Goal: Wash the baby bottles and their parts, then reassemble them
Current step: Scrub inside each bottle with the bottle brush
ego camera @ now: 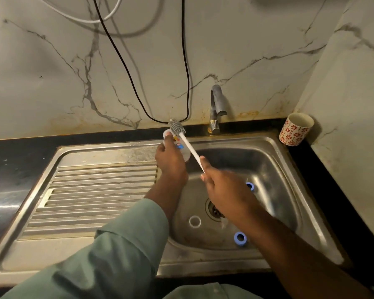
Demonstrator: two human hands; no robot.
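My left hand (171, 164) grips a clear baby bottle (183, 151) with coloured print, held over the sink's back left corner. My right hand (222, 184) holds the white handle of a bottle brush (190, 147); its grey bristle head (177, 128) lies against the bottle's far end. In the sink basin (268, 160) lie a white ring (195, 221), a blue ring (240, 238) near the front, and another blue ring (250, 186) partly hidden behind my right hand.
A metal tap (217, 104) stands behind the basin, with no water seen running. The ribbed drainboard (91, 197) lies to the left. A white cup with red flowers (295, 129) sits on the black counter at the back right. Cables (187, 72) hang down the marble wall.
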